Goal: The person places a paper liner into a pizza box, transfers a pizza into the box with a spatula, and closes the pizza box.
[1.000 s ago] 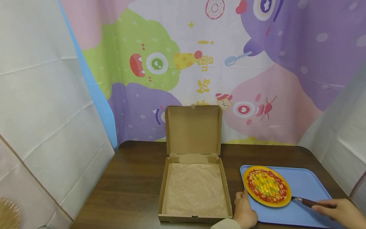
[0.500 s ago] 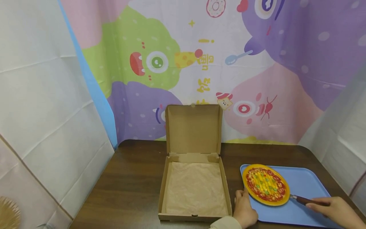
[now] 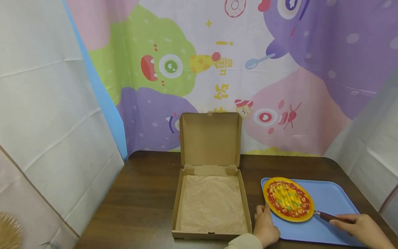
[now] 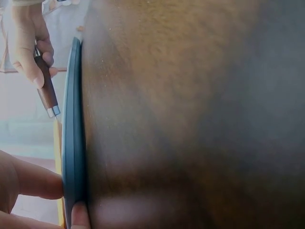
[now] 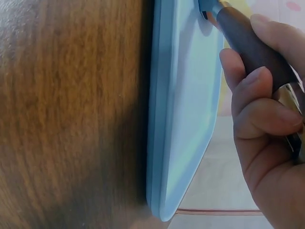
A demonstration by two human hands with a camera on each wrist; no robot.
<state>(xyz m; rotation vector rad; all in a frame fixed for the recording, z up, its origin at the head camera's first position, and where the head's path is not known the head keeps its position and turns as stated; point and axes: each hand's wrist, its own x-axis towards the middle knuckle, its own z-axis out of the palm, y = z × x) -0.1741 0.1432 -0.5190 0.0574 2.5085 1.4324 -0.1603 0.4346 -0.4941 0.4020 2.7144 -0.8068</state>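
On a light blue tray (image 3: 329, 197) lies a round pizza (image 3: 290, 200) with a thick yellow crust, red sauce, yellow stripes and green bits. My right hand (image 3: 362, 226) grips the dark wooden handle (image 3: 334, 217) of a pizza server; its blade is hidden beneath the pizza. My left hand (image 3: 265, 226) pinches the tray's left rim beside the pizza. In the left wrist view, the tray edge (image 4: 74, 143) passes between a finger (image 4: 40, 183) and another fingertip (image 4: 80, 215). The right wrist view shows fingers (image 5: 259, 90) curled round the handle.
An open cardboard pizza box (image 3: 175, 214), lined with brown paper (image 3: 212, 204), stands left of the tray, its lid (image 3: 210, 140) raised at the back. The dark wooden table (image 3: 136, 200) meets a printed curtain (image 3: 199, 69) behind. A straw-coloured woven item (image 3: 9, 230) sits lower left.
My right hand has moved left with the server, its handle now closer to the pizza. The pizza has shifted slightly toward the tray's far left corner. My left hand stays at the rim.
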